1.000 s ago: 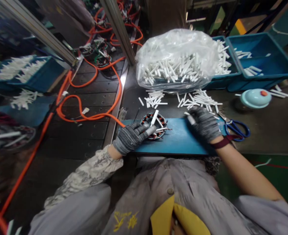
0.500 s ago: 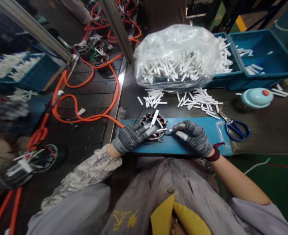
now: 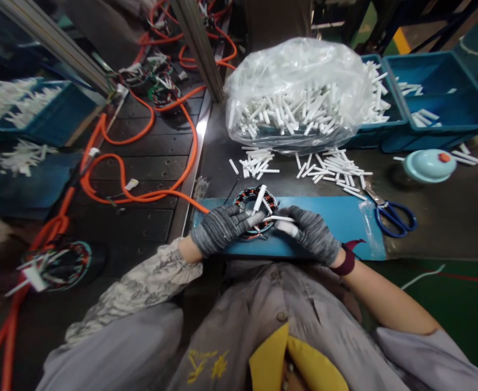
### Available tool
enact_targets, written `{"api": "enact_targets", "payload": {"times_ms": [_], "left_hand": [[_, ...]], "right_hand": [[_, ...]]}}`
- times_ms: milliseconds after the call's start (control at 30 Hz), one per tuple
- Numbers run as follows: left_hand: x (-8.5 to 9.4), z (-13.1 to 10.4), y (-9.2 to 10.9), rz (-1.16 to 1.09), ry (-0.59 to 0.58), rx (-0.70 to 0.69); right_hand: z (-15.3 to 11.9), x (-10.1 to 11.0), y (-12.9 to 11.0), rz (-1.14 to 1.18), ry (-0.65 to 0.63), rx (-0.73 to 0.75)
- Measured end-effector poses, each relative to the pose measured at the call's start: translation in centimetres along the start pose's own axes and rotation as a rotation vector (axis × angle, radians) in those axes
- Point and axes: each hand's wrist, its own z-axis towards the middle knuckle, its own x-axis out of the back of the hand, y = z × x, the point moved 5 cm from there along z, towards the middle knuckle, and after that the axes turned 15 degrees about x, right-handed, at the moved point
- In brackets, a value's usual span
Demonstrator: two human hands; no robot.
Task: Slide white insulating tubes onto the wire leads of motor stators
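Observation:
A ring-shaped motor stator [image 3: 244, 194] with orange and black windings lies on a blue board [image 3: 340, 217] before me. A thick white sleeve [image 3: 259, 198] and thinner white pieces stick up from it. My left hand [image 3: 224, 228], in a grey knit glove, rests over the stator's left side with fingertips pressed together at its middle; what they pinch is hidden. My right hand [image 3: 314, 232], also gloved, grips a thin white sleeve [image 3: 282, 218] that lies level, its left end close to my left fingertips. Short leads [image 3: 259, 233] show at the stator's near edge.
A clear bag of white sleeves [image 3: 295, 98] stands behind the board, with loose sleeves [image 3: 340, 168] in front. Blue bins [image 3: 442, 136], a light-blue lidded cup [image 3: 429, 165] and blue-handled scissors [image 3: 395, 217] are right. Leftward are orange cables [image 3: 141, 196] and another stator [image 3: 74, 263].
My right hand has moved left, closer to the stator, and now grips the thin sleeve, which has shifted right. The left hand barely moved. A co-worker's gloved hand has left the other stator.

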Motion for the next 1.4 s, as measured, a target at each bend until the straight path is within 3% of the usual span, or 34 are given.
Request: {"api": "enact_targets", "payload": {"times_ms": [100, 233, 333, 433, 500, 567, 633, 733, 800, 867, 933, 1000, 1067, 1167, 1267, 1400], "left_hand": [[-0.2, 0.4, 0.2, 0.035, -0.033, 0.014], [-0.9, 0.8, 0.3, 0.065, -0.123, 0.030], [0.0, 0.9, 0.3, 0.026, -0.120, 0.074], [1.0, 0.7, 0.3, -0.062, -0.120, 0.107], [0.7, 0.5, 0.4, -0.117, -0.123, 0.082], [-0.3, 0.3, 0.4, -0.159, -0.111, 0.055], [-1.7, 0.4, 0.4, -0.180, -0.084, 0.093], [-3.3, 0.7, 0.8, -0.181, -0.048, 0.269], [-3.5, 1.0, 1.2, -0.191, -0.001, 0.371], [-3.3, 1.4, 1.6, -0.230, 0.033, 0.413], [-3.0, 1.5, 1.8, -0.266, 0.045, 0.422], [-2.7, 1.5, 1.7, -0.279, 0.069, 0.416], [-2.5, 1.3, 1.5, -0.274, 0.101, 0.411], [-2.6, 1.1, 1.3, -0.265, 0.086, 0.438], [-2.8, 1.1, 1.2, -0.256, 0.027, 0.471], [-2.8, 1.2, 1.1, -0.277, 0.000, 0.510]], "right_hand": [[0.4, -0.1, -0.1, 0.030, 0.066, -0.009], [1.5, -2.0, 0.3, 0.058, -0.086, -0.054], [2.0, -1.8, 0.5, 0.089, -0.122, -0.041], [2.6, 1.5, 1.6, -0.017, -0.012, -0.026], [3.0, 5.1, 3.3, -0.343, 0.134, -0.090], [3.8, 7.7, 5.3, -0.726, 0.088, -0.158], [4.5, 9.2, 7.3, -0.832, 0.054, -0.179], [5.2, 9.7, 8.8, -0.896, -0.013, -0.123], [5.0, 9.4, 8.5, -0.898, 0.009, -0.090], [4.0, 9.0, 7.4, -0.811, 0.115, -0.097], [2.2, 8.1, 6.0, -0.580, 0.244, -0.115], [0.3, 6.2, 4.6, -0.226, 0.289, -0.122], [-1.5, 3.6, 3.5, 0.031, 0.202, -0.161], [-3.1, 0.7, 2.7, 0.127, 0.140, -0.224], [-3.5, -0.7, 2.7, 0.130, 0.151, -0.250], [-3.9, -2.1, 3.4, 0.469, 0.135, -0.405]]}}
